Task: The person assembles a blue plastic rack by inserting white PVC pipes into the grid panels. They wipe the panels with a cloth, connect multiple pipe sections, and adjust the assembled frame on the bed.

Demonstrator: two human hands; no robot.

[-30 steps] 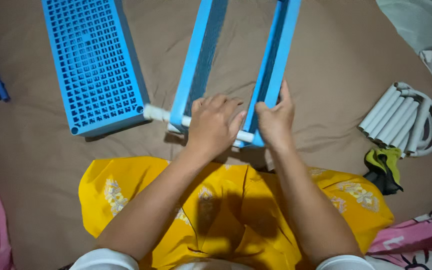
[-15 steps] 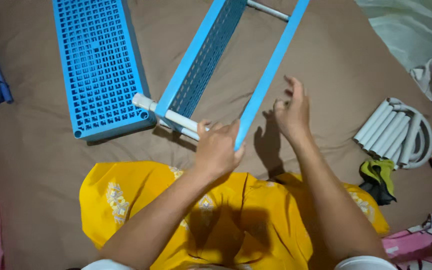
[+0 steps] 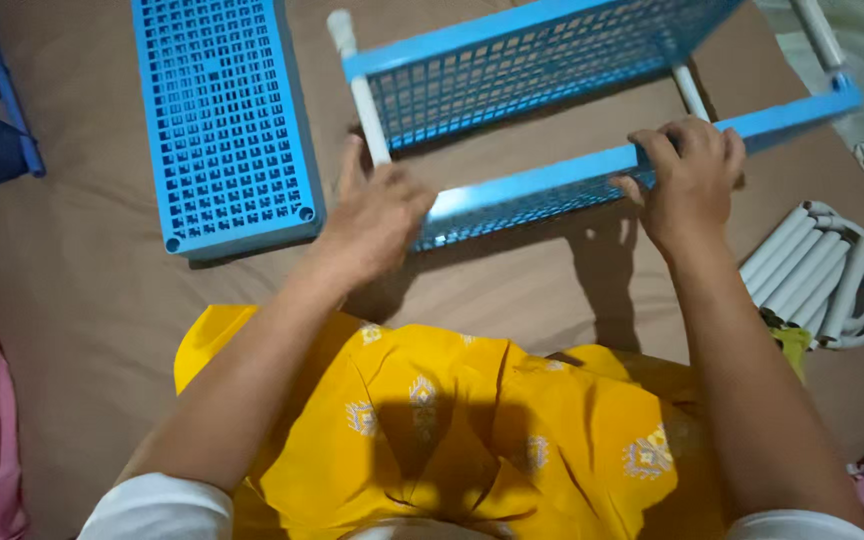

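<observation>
A: What do the hands hold at this moment?

B: The left hand (image 3: 377, 215) is at the near-left corner of the blue rack frame (image 3: 552, 130), where the white tube (image 3: 357, 90) meets the lower blue shelf (image 3: 542, 185). It is a little blurred, so I cannot tell if it really closes around the tube or only presses on the corner. The right hand (image 3: 687, 180) is closed over the edge of that same shelf, with the fingers curled on top.

A: And where is the frame?

B: It lies on the brown sheet (image 3: 102, 330) in front of the person, above the yellow cloth (image 3: 452, 420) on the lap. It has two mesh shelves joined by white tubes.

A: Has something changed compared with a moment ago?

B: Yes. One second ago both hands were close together at one white tube, and the two shelves pointed away from the person. Now the frame is turned, so the shelves run across from left to right, and the hands are well apart, one at each side.

A: What does that mean for the work?

B: I think the person is no longer pushing at that one joint and has turned the frame to present another side. This is only my judgement.

A: What else is near?

B: A loose blue shelf panel (image 3: 222, 120) lies flat to the left, apart from the frame. A bundle of white tubes (image 3: 817, 275) lies to the right.
</observation>
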